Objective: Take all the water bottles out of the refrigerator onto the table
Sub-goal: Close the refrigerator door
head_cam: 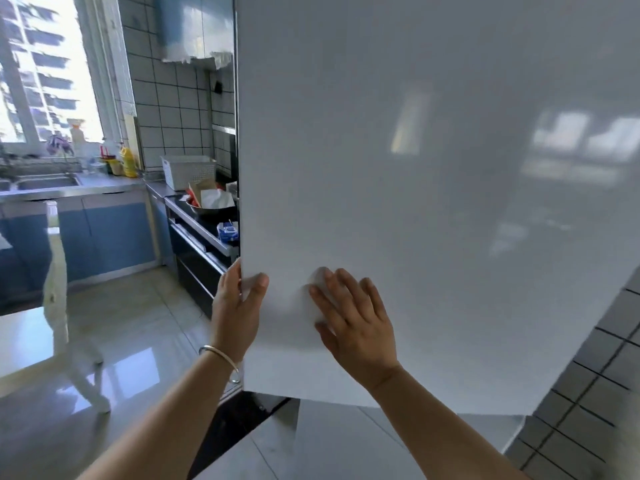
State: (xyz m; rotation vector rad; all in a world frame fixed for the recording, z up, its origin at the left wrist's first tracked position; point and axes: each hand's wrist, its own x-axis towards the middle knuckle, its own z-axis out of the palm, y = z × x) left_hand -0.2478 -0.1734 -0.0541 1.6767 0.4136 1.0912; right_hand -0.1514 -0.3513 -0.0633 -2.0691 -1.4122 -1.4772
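At seven o'clock, the left hand point(235, 306) pinches the refrigerator door point(415, 202) edge; the right hand point(356, 320) lies spread flat. Pull slowly, steadily.

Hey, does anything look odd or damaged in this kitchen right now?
Yes: the covering on the wall cabinet left of the refrigerator door ends in a ragged, torn-looking lower edge. Otherwise nothing stands out.

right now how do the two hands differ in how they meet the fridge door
The left hand grips the refrigerator door at its left edge, thumb on the front and fingers curled behind; the right hand lies flat on the front face with straight, spread fingers. The left wrist wears a bracelet; the right wrist is bare. Both touch the door low down, close together.
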